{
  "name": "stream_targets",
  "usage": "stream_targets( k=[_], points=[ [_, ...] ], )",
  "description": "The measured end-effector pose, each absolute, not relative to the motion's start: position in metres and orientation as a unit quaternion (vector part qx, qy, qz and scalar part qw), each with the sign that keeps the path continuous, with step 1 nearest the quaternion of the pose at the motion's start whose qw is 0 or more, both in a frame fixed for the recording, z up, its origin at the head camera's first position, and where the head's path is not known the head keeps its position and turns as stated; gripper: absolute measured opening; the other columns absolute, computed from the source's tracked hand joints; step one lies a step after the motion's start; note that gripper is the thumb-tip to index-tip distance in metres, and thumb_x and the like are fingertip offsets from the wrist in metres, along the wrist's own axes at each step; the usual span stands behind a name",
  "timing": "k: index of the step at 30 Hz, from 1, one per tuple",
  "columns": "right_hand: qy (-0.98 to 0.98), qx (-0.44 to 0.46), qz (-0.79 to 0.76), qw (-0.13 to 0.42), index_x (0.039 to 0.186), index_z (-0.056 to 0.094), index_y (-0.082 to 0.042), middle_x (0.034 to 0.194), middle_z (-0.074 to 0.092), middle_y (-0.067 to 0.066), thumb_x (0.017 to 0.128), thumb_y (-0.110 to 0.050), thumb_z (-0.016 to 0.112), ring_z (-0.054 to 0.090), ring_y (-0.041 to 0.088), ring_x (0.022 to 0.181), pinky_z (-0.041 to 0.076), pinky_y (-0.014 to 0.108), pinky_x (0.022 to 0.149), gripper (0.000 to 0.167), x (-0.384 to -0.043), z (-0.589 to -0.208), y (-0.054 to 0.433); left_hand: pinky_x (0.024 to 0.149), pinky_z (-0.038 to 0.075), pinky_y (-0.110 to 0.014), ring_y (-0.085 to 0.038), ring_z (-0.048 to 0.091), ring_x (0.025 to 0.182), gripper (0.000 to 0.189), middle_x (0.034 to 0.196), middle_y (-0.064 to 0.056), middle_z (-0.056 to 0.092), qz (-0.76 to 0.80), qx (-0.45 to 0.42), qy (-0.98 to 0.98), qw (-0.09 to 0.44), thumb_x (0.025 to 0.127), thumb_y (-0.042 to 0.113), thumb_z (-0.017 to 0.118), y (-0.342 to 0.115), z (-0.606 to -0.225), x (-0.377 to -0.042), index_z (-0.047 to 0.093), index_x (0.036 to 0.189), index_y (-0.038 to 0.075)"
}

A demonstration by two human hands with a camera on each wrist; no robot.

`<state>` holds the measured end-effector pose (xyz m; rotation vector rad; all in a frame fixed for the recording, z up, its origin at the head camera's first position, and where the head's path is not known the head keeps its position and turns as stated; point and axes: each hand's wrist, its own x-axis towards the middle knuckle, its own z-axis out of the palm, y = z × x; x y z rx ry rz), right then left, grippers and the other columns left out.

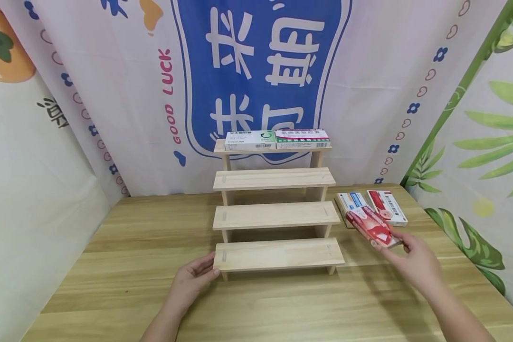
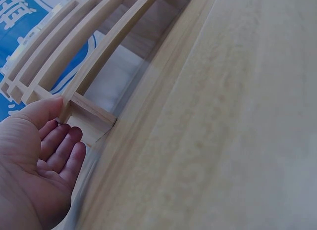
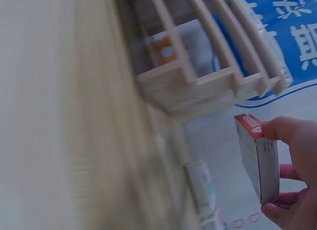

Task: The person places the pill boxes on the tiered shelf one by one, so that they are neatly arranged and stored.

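Note:
A wooden stepped display rack (image 1: 278, 216) stands in the middle of the table. My left hand (image 1: 193, 280) pinches the left end of its lowest step; in the left wrist view, the thumb (image 2: 47, 111) lies against the step's corner. Right of the rack, my right hand (image 1: 416, 263) grips a red medicine box (image 1: 369, 225) by its near end, tilted. The right wrist view shows this box (image 3: 257, 158) between thumb and fingers, raised off the table. Below and behind it lie a blue-and-white medicine box (image 1: 346, 202) and a red-and-white medicine box (image 1: 386, 206).
On the rack's top step, a white-and-green medicine box (image 1: 250, 139) and a white, magenta and green medicine box (image 1: 302, 137) sit side by side. A printed curtain (image 1: 141, 118) hangs behind the wood-grain table (image 1: 154, 242).

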<state>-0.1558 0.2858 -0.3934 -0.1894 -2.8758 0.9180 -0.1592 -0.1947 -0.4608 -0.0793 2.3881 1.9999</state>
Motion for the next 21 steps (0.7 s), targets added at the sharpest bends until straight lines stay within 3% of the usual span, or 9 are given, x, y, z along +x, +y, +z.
stream_targets(
  k=[6,14,21],
  points=[
    [-0.935,-0.023,0.347,0.078,0.143,0.043,0.003,0.145,0.037,0.039,0.091,-0.048,0.065,0.046,0.058,0.124,0.043,0.065,0.101,0.076,-0.169,-0.361,0.285,0.096,0.055,-0.025,-0.034,0.058,0.125,0.050,0.139,-0.017,0.056,0.642,-0.029,0.766,0.011,0.085,0.010,0.074,-0.195,-0.461,-0.160,0.058,0.131,-0.001],
    [-0.938,0.019,0.330,0.103,0.144,0.047,-0.005,0.140,0.046,0.029,0.088,-0.049,0.069,0.047,0.043,0.119,0.048,0.055,0.087,0.074,-0.187,-0.327,0.262,0.098,0.055,-0.027,-0.034,0.058,0.126,0.051,0.139,-0.017,0.057,0.638,-0.029,0.770,0.011,0.085,0.012,0.075,-0.195,-0.460,-0.161,0.058,0.131,-0.001],
    [-0.933,0.067,0.347,0.063,0.144,0.047,-0.008,0.146,0.044,0.022,0.087,-0.051,0.069,0.042,0.040,0.129,0.044,0.061,0.101,0.075,-0.205,-0.309,0.226,0.096,0.055,-0.026,-0.034,0.058,0.125,0.050,0.139,-0.018,0.057,0.642,-0.031,0.766,0.013,0.085,0.010,0.075,-0.195,-0.460,-0.160,0.057,0.131,-0.002]
  ],
)
